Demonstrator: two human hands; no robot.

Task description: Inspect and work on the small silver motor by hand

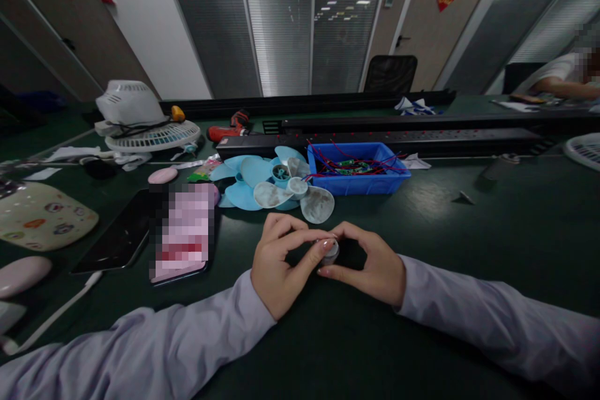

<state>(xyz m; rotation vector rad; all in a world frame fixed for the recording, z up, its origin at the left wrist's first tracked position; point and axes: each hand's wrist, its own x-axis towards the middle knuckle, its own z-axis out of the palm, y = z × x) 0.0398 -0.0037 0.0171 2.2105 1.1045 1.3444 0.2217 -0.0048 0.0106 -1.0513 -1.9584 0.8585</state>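
Observation:
Between my two hands is a small round grey metal part (331, 252), possibly a little motor; the fingers cover much of it. My left hand (284, 262) pinches it with thumb and forefinger from the left and top. From the other side, the thumb and fingers of my right hand (370, 262) are closed round it. Just beyond the hands lie several blue fan blades (253, 178) in a pile, with a dusty grey-white fan blade (297, 187) on top. Beside them is a blue plastic bin (360, 185) holding green circuit boards with red and blue wires.
To the left are two phones (117, 234), a cream patterned object (44, 215) and a white cable (56, 319). Farther back stand a white fan (131, 106), a red drill (229, 128) and long black rails (375, 140). A metal cylinder (501, 167) lies right; another person (557, 75) sits far right.

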